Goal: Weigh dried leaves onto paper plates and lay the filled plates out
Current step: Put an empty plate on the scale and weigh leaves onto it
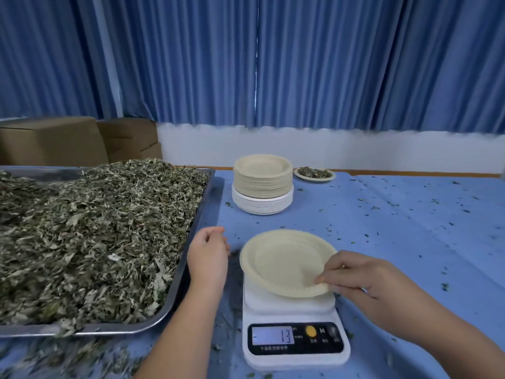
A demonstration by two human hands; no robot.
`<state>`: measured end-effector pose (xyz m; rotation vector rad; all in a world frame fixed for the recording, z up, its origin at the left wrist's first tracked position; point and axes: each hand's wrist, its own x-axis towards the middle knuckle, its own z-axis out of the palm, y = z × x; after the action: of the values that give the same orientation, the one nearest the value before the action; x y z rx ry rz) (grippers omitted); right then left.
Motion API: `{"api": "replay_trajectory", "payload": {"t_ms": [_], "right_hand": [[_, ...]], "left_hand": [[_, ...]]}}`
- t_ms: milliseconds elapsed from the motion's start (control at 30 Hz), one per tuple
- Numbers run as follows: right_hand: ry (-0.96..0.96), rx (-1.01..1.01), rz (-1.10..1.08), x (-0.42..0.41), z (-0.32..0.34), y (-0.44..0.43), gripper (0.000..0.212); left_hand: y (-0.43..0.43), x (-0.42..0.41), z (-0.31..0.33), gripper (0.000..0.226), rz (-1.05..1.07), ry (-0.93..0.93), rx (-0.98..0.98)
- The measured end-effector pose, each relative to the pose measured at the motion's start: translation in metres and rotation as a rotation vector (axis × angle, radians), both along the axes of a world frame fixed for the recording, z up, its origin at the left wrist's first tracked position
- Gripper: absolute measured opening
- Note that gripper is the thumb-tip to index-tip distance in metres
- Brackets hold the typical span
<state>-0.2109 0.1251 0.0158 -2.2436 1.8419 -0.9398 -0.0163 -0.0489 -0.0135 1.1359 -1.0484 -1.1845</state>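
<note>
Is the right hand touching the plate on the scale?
Touching. In the head view, the right hand pinches the right rim of the plate on the scale.

Near scale [296, 343]: display [272, 335] reads 13, with a short dash at its left edge. Letter M sits right of the yellow button [310, 331]. Small print below is unreadable.

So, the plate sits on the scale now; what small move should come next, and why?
Probably the right hand should let go of the empty plate: it pinches the rim while the scale display shows 13, so no true reading can settle.
</note>
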Motion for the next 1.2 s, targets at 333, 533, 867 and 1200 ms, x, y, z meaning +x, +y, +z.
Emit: {"api": "replay_trajectory", "payload": {"t_ms": [333, 533, 867, 1200], "right_hand": [[0.064, 0.184, 0.032, 0.006, 0.0, 0.002, 0.031], [-0.067, -0.029, -0.093, -0.005, 0.003, 0.001, 0.024], [-0.128, -0.106, -0.091, -0.001, -0.001, -0.004, 0.028], [-0.168, -0.113, -0.092, -0.001, -0.006, -0.005, 0.022]], "left_hand": [[0.016, 0.008, 0.017, 0.018, 0.009, -0.037, -0.125], [0.029, 0.031, 0.049, 0.015, 0.092, -0.688, -0.389], [0.044, 0.094, 0.041, 0.065, -0.195, -1.464, 0.066], [0.07, 0.123, 0.054, 0.086, 0.032, -1.678, 0.289]]}}
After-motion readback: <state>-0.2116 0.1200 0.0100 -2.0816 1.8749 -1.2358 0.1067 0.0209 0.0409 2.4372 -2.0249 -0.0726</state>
